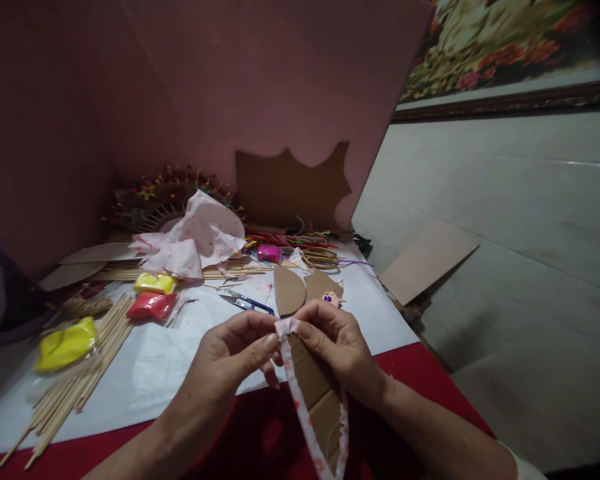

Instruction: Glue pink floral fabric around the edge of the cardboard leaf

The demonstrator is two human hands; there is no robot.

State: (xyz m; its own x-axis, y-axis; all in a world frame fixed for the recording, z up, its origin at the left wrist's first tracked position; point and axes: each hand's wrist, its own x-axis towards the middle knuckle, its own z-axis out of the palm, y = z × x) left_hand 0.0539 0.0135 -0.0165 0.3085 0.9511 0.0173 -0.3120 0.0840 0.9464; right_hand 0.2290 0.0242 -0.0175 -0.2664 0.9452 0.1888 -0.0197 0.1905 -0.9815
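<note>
Over the near edge of the white-covered surface [155, 380], the left hand [235, 350] and right hand [337, 343] pinch the spotted pink fabric edging [287, 326] between thumbs and fingers, where it folds over the far tip of a long, pointed cardboard piece [313, 377]. Just beyond lie thread snips [250, 303] and a rounded cardboard cutout [289, 291]. Off to the left are thin wooden sticks [94, 357] and a red packet [153, 305].

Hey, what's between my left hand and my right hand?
In the head view, the fabric-edged cardboard piece: the left hand and right hand pinch its upper end.
</note>
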